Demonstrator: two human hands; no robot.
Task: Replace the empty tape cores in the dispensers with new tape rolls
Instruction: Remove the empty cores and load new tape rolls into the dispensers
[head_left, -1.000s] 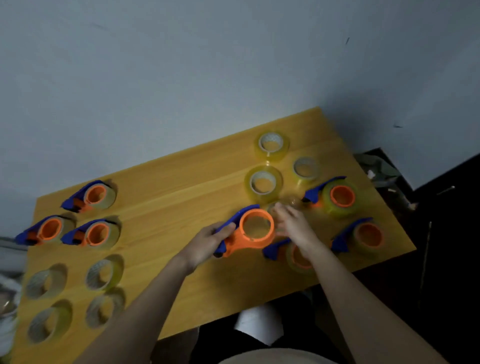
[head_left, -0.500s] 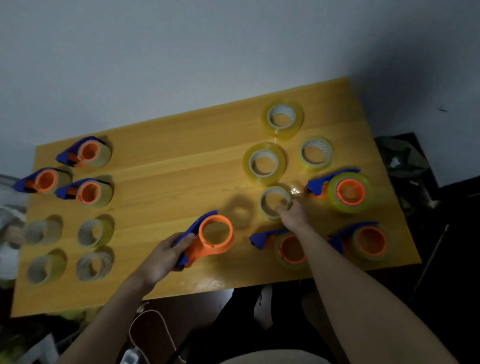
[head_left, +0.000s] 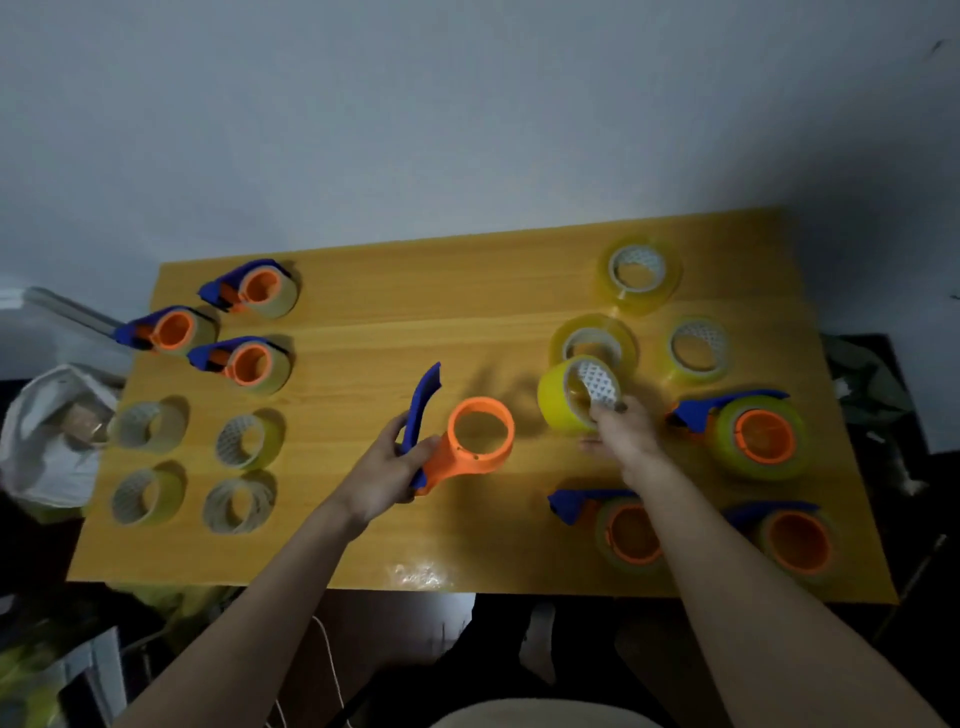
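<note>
Left hand is wrapped round the blue handle of an empty dispenser, held just above the bench; its orange hub is bare, no core on it. Right hand pinches a new tape roll by its near rim, tipped up on edge and lifted, just right of the hub but not touching it.

Risks from here, my read:
- Pinch is on 1 edge of the roll only. Roll looks fat and heavy for that grip; it could rotate out of the fingers or drop on the full roll right behind it.
- Roll axis and hub axis aren't lined up. If it's pushed on cocked, the core will likely bind on the hub rim and jam halfway.
- Can't tell from here which way the tape unwinds. Wrong way round means the sticky side faces away from the blade and it has to come off again.
- Handle grip is 1-handed and off-centre, so seating force could twist the dispenser in the left hand.
- The 3 loaded dispensers by the right forearm, nearest one, sit close under the arm; a sweep back could knock them off the near edge.

4 spent cores sit far left, clear of the work.
</note>
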